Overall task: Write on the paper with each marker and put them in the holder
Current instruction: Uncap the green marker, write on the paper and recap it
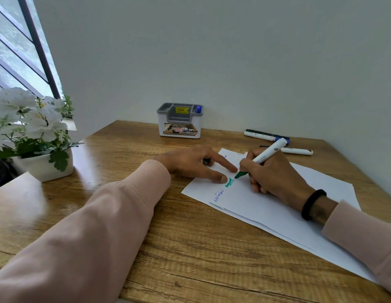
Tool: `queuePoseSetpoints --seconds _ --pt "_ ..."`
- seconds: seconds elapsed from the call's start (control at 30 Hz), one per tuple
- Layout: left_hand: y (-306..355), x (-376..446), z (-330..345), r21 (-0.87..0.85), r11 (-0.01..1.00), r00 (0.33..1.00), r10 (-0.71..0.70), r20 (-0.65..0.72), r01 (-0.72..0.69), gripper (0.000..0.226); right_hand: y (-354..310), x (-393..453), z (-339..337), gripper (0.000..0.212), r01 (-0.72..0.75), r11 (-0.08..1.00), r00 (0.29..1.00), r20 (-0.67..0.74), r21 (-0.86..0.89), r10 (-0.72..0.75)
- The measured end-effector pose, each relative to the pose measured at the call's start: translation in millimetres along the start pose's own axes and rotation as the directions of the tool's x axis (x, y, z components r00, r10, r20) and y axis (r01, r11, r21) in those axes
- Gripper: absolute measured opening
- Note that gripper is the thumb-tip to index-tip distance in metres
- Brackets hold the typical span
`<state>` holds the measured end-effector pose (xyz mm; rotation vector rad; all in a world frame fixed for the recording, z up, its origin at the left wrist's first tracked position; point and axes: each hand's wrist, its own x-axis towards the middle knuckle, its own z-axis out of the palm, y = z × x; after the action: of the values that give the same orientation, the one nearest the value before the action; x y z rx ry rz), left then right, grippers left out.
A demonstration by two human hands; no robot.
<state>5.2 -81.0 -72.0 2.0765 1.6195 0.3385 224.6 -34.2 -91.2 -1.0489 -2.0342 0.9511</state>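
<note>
From the head camera, the right hand (275, 173) grips a white-barrelled green marker (261, 158) in a writing hold, fingers curled round the lower barrel, the barrel slanting up and away from the hand. Its green tip rests on the paper (266, 206) just ahead of the knuckles, beside a short patch of green writing (229, 182). A black band (313, 204) circles the right wrist, above a pink sleeve (362, 232).

The left hand (196, 164) lies on the near-left edge of the paper, forefinger and thumb stretched forward and pressing the sheet flat — their tips just beside the green writing and the marker tip. Its other fingers are curled under, and a small dark thing (206, 161) shows among them; what it is cannot be made out. The left forearm, in the same pink sleeve, crosses the wooden table (190, 248) from the lower left.

Nearer the person than the green patch, a line of blue writing (219, 194) runs along the paper's left edge. More sheets lie under the top one, edges showing.

Beyond the right hand, near the wall, lie three more markers: a black-ended one (262, 132), a white one with a blue cap (267, 137) touching it, and another white one (297, 151) just behind the held marker's end.

Beyond the left hand, well apart from it, the grey-and-white holder (179, 121) stands against the wall, a blue marker (198, 109) upright in its right-hand compartment. Far to the left of the left hand sits a white pot of white flowers (32, 136).
</note>
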Motion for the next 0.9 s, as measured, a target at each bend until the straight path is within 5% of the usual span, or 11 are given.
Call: queuePoseSetpoints --seconds 0.33,0.43,0.53,0.7,0.83,0.9 --pt "3 0 0 0.015 1.000 1.000 -0.001 0.007 0.001 0.039 1 2 2 0.022 -0.043 0.999 0.999 -0.015 0.010 0.044" --pt "4 0 0 -0.025 1.000 1.000 -0.015 0.017 0.016 0.040 1 4 -2 0.015 -0.087 0.966 0.993 -0.060 0.244 0.105" --pt "0 0 0 -0.224 0.974 0.996 -0.059 -0.062 0.044 0.039 2 8 -10 0.016 -0.117 0.817 0.981 -0.064 0.564 0.185" --pt "-7 5 -2 -0.725 0.688 0.914 -0.289 -0.283 -0.006 0.033 5 10 -10 0.011 -0.093 0.710 0.990 -0.011 0.698 0.140" --pt "-10 9 1 -0.883 0.459 0.924 -0.286 -0.254 -0.101 0.028 8 13 -11 0.029 -0.104 0.658 0.990 0.015 0.746 0.139" --pt "-8 11 5 -0.926 0.354 0.933 -0.271 -0.238 -0.133 0.026 6 13 -9 0.031 -0.056 0.733 0.994 -0.031 0.678 0.105"
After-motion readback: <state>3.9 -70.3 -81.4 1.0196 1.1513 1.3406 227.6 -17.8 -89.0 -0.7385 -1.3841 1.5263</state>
